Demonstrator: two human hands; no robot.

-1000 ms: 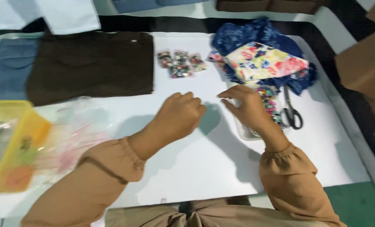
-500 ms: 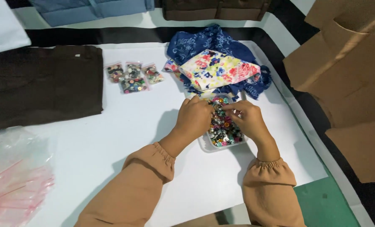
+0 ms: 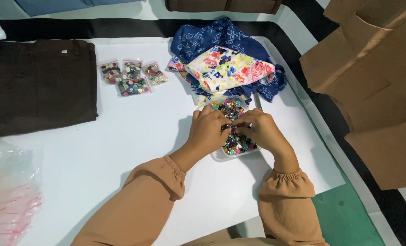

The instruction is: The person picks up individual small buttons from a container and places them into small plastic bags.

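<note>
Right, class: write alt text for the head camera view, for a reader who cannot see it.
Both hands, left hand and right hand, meet over a clear tray of mixed buttons on a white table. Behind lie floral and blue fabrics, four small bags of buttons and dark brown cloth; plastic bags sit lower left.

A: Packages? 
B: Four small clear bags of buttons (image 3: 131,78), clustered upper-left of the white sheet. Clear zip bags (image 3: 7,191) with pink strips at left edge.
A: Labels, screens?
B: None.
</note>
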